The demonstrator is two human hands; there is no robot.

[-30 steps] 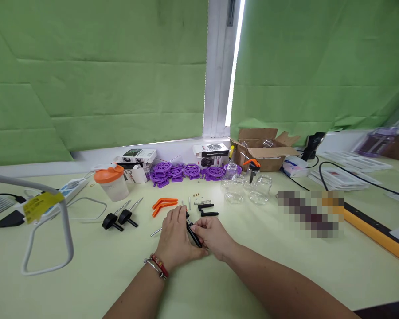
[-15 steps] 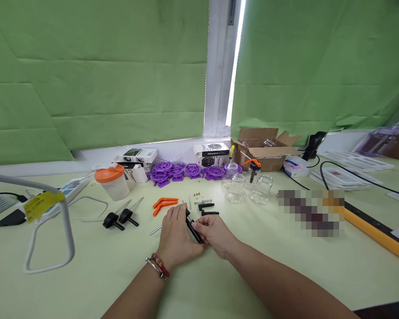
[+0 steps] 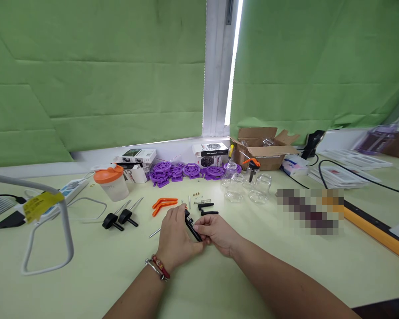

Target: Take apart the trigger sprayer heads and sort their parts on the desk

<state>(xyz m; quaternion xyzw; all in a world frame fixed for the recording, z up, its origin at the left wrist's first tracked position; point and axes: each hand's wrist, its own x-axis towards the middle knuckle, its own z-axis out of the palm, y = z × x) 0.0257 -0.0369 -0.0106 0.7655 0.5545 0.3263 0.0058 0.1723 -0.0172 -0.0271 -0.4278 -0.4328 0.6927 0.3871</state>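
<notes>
A slim black plastic part [image 3: 192,225] is gripped between both my hands near the middle of the pale green table [image 3: 86,274]. My left hand [image 3: 175,235], with bracelets on its wrist, curls round the part's left side. My right hand [image 3: 216,232] pinches the part's lower end with thumb and fingers. Just beyond my hands lie two more black parts [image 3: 206,209], small springs and pins [image 3: 199,198], and two orange clips [image 3: 164,204]. A thin metal rod [image 3: 154,232] rests left of my left hand.
Two black knobs on metal shafts [image 3: 119,217] lie to the left, near an orange-lidded cup [image 3: 111,182] and a white wire frame [image 3: 48,239]. Purple plastic wheels [image 3: 186,171], glass jars [image 3: 249,188] and a cardboard box [image 3: 261,148] stand at the back. A yellow-black bar [image 3: 375,228] lies right.
Both hands stayed on the black part, which tipped slightly as my right fingers shifted along its lower end. The view drifted a little.
</notes>
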